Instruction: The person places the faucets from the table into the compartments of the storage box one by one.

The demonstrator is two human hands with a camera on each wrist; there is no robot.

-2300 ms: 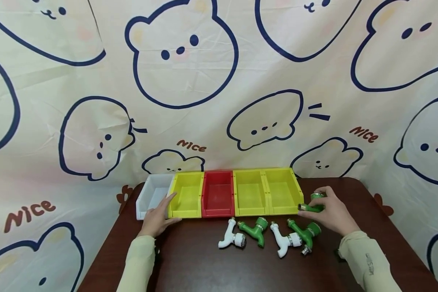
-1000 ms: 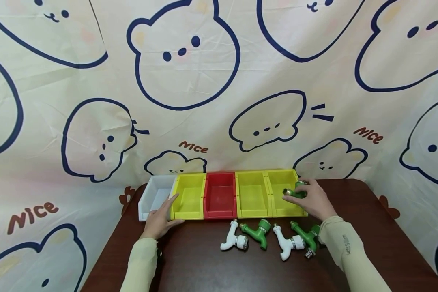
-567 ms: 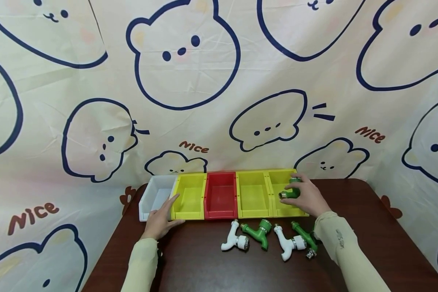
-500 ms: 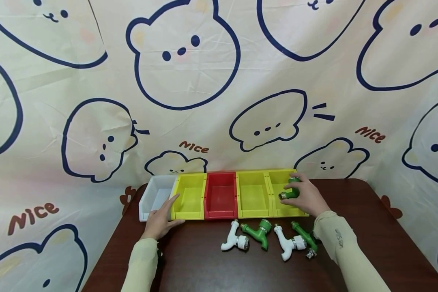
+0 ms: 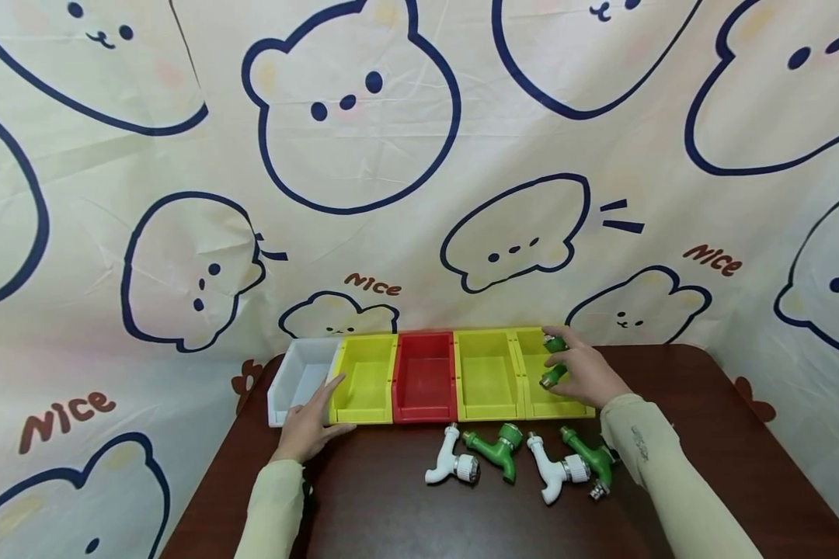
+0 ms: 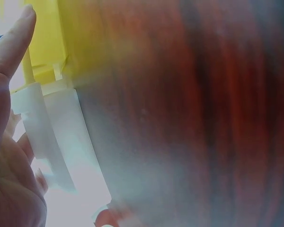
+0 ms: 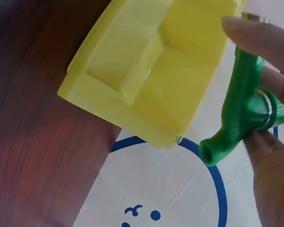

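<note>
My right hand [image 5: 589,374] grips a green tap [image 5: 554,376] over the rightmost yellow bin [image 5: 566,411]. In the right wrist view the fingers and thumb are around the tap [image 7: 241,97], its spout sticking out beside that bin's rim [image 7: 156,138]. On the left, my left hand [image 5: 306,428] has its fingers extended at the front of the white bin [image 5: 283,392] and the neighbouring yellow bin [image 5: 365,380]. The left wrist view shows that hand's index finger [image 6: 13,47] straight against the yellow plastic.
A red bin [image 5: 425,380] and another yellow bin [image 5: 489,380] stand mid-row. In front, on the dark wooden table [image 5: 391,505], lie a white tap [image 5: 447,462], a green tap [image 5: 498,452], a second white tap [image 5: 552,470] and a second green tap [image 5: 593,458]. A printed cloth [image 5: 405,248] hangs behind.
My right hand has carried the green tap leftward from beside the row to over the rightmost yellow bin, and the tap's angle has turned slightly. My left hand has stayed in place.
</note>
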